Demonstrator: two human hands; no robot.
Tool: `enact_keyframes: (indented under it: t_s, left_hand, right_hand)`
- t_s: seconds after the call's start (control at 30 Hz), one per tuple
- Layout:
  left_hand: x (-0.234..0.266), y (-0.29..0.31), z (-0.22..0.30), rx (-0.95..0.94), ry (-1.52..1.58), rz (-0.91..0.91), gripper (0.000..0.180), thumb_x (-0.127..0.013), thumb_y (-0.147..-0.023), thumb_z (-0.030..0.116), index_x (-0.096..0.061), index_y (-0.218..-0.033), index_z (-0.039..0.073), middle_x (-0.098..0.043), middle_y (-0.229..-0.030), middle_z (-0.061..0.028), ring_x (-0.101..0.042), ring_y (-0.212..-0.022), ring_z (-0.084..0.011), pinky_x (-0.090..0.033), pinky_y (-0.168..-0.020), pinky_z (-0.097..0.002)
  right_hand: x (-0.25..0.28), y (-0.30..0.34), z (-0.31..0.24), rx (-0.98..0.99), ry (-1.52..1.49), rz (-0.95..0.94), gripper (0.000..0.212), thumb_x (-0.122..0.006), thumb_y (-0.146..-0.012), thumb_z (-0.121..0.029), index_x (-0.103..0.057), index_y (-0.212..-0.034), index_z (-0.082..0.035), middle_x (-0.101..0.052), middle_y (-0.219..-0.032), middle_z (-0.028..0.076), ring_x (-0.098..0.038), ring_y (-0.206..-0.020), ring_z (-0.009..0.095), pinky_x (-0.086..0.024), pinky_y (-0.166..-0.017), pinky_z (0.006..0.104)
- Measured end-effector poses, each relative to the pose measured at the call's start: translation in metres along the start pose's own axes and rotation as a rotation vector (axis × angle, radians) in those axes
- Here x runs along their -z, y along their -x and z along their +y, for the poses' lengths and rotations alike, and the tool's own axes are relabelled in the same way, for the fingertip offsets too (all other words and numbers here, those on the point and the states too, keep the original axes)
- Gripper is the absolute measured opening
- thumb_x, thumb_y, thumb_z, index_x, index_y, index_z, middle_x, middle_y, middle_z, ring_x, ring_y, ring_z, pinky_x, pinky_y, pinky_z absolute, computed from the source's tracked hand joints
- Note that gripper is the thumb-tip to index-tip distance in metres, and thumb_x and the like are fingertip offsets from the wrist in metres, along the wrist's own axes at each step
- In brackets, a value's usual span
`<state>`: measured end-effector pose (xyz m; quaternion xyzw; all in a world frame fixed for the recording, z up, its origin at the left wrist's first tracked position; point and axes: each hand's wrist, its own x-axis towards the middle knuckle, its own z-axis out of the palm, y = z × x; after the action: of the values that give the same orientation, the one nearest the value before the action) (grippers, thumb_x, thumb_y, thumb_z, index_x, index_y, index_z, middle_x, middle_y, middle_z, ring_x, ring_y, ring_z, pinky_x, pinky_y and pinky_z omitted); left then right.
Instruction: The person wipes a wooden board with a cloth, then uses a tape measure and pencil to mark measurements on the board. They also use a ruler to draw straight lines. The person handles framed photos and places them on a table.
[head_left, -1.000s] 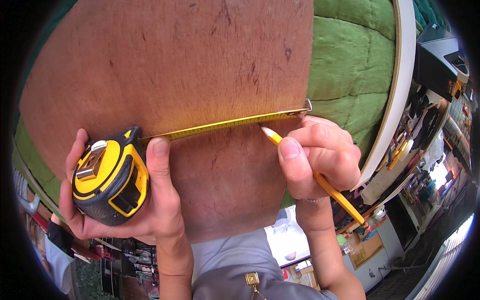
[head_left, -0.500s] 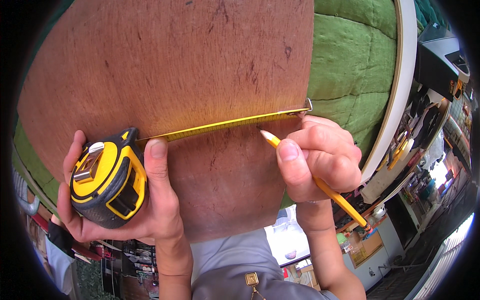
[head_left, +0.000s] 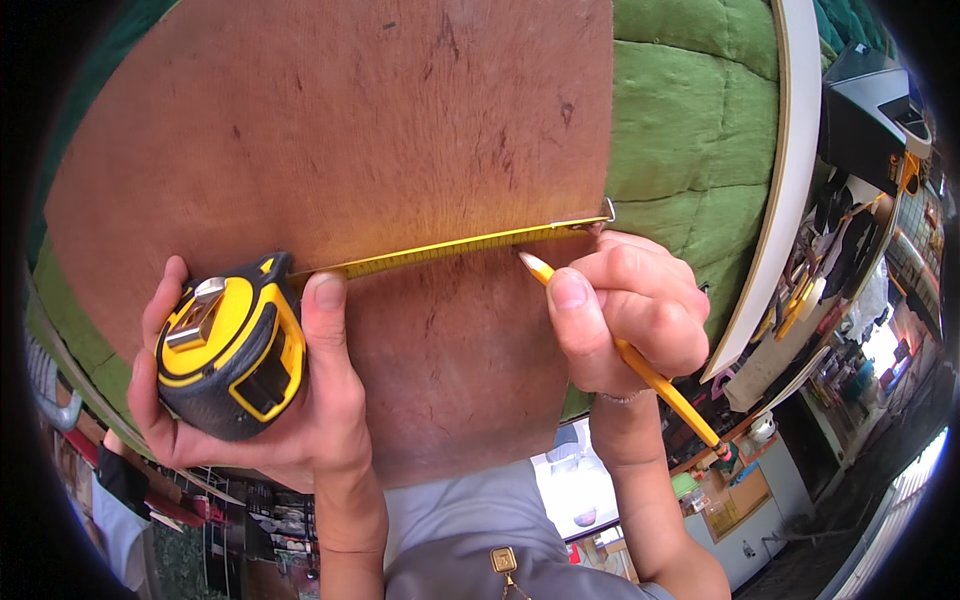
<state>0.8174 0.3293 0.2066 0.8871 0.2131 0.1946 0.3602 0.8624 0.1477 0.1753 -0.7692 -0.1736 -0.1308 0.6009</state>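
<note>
My left hand (head_left: 320, 400) is wrapped round a yellow and black tape measure (head_left: 232, 345), its thumb pressed near the mouth of the case. The yellow blade (head_left: 450, 246) stretches across a reddish-brown wooden board (head_left: 430, 120), and its metal hook (head_left: 609, 211) sits at the board's right edge. In my right hand (head_left: 635, 315) is a yellow pencil (head_left: 668, 393), pinched between thumb and fingers. The sharpened tip points at the board just below the blade; whether it touches the wood I cannot tell. Some right-hand fingers are tucked below the hook end.
Green quilted fabric (head_left: 690, 120) lies under the board and shows at both sides. A pale curved strip (head_left: 785, 170) borders it on the right. Farther right are a dark grey machine (head_left: 865, 115) and cluttered shelves with tools.
The tape measure and my left hand have shifted slightly right in the picture. My right hand with the pencil, and the board's right edge, sit slightly farther left. Both grips are unchanged.
</note>
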Motion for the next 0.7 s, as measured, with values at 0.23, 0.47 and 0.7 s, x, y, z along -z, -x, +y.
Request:
enact_keyframes:
  t_s: [0.23,0.47,0.7]
  left_hand:
    - [-0.005,-0.001,-0.003,-0.049,0.136,0.046,0.086,-0.087,-0.07,0.015,-0.023,-0.127,0.008,-0.044,-0.127,-0.0217,-0.053,-0.111,-0.0282,-0.05,-0.099,-0.0355]
    - [-0.005,0.033,0.024,-0.291,0.337,-0.011,0.09,-0.087,-0.07,0.032,-0.023,-0.128,0.01,-0.042,-0.123,-0.0208,-0.051,-0.112,-0.0326,-0.046,-0.096,-0.0471]
    - [-0.048,0.108,0.124,-0.313,0.55,-0.443,0.087,-0.089,-0.067,0.036,-0.033,-0.127,0.006,-0.048,-0.115,-0.0189,-0.056,-0.097,-0.0286,-0.05,-0.08,-0.0384]
  right_hand:
    - [0.008,0.006,-0.008,-0.155,-0.148,0.073,0.025,-0.072,-0.078,0.003,-0.051,-0.065,-0.003,-0.057,-0.056,0.007,-0.054,-0.045,0.018,-0.042,-0.041,0.0293]
    - [0.069,0.043,-0.067,-0.085,-0.016,0.371,0.043,-0.048,-0.096,-0.052,-0.047,-0.091,-0.009,-0.058,-0.084,0.01,-0.057,-0.074,0.02,-0.044,-0.057,0.0269]
    - [0.147,0.059,-0.08,-0.167,-0.007,0.4,0.035,-0.046,-0.099,-0.045,-0.046,-0.094,-0.01,-0.065,-0.095,0.016,-0.058,-0.082,0.023,-0.045,-0.063,0.0288]
